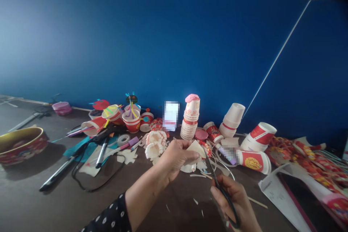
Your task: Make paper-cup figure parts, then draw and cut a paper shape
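Note:
Near the middle of the table, my left hand (pixel 178 156) pinches a cream-coloured piece of paper (pixel 196 147) between thumb and fingers. My right hand (pixel 231 195) is closed round the dark handles of a pair of scissors (pixel 212 168). Their blades point up and away from me, close beside the right edge of the paper. Whether the blades touch the paper I cannot tell. Small white paper scraps (pixel 195 201) lie on the table below my hands. Just behind the left hand sit ruffled white paper cup pieces with reddish edges (pixel 155 143).
Stacked paper cups (pixel 189 127) topped with pink stand behind my hands. More red and white cups (pixel 254 162) lie at right, near a phone (pixel 307 199) on white paper. At left are a round tin (pixel 23 145), a hot glue gun (pixel 104 134), a cutter knife (pixel 59 172) and decorated cups (pixel 132 119).

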Tool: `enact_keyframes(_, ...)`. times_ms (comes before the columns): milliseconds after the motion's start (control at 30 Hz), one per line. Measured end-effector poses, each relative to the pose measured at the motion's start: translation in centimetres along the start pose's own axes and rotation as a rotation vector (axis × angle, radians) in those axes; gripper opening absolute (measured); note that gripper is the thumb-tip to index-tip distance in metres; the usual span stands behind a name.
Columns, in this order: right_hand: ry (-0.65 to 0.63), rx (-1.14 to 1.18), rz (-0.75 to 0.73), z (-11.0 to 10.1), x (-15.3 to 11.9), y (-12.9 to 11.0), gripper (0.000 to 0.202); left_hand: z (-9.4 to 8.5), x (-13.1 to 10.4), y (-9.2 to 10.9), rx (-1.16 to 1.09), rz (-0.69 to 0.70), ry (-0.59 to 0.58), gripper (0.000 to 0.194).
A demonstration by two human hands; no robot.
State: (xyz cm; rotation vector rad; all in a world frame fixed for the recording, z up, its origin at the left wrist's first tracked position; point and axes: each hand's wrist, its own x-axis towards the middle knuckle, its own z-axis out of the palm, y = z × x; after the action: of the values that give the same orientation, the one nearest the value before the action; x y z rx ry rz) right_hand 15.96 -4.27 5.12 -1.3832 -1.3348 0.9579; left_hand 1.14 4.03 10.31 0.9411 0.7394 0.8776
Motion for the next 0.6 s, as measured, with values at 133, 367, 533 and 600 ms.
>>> enact_keyframes(133, -0.006, -0.011, -0.001, 0.1, 0.0, 0.0, 0.022, -0.3, 0.1, 0.4, 0.02, -0.037, 0.029, 0.013)
enact_keyframes(367, -0.036, -0.078, -0.02, 0.0, 0.3, -0.3, 0.017, -1.1, 0.4, 0.8, 0.072, -0.064, 0.04, 0.015)
enact_keyframes(533, -0.047, -0.115, -0.037, -0.1, 0.2, -0.3, 0.016, -1.4, 0.4, 0.9, 0.096, -0.071, 0.026, 0.015)
enact_keyframes(600, -0.051, -0.122, -0.043, -0.1, 0.3, -0.4, 0.016, -1.5, 0.4, 1.0, 0.115, -0.067, 0.033, 0.013)
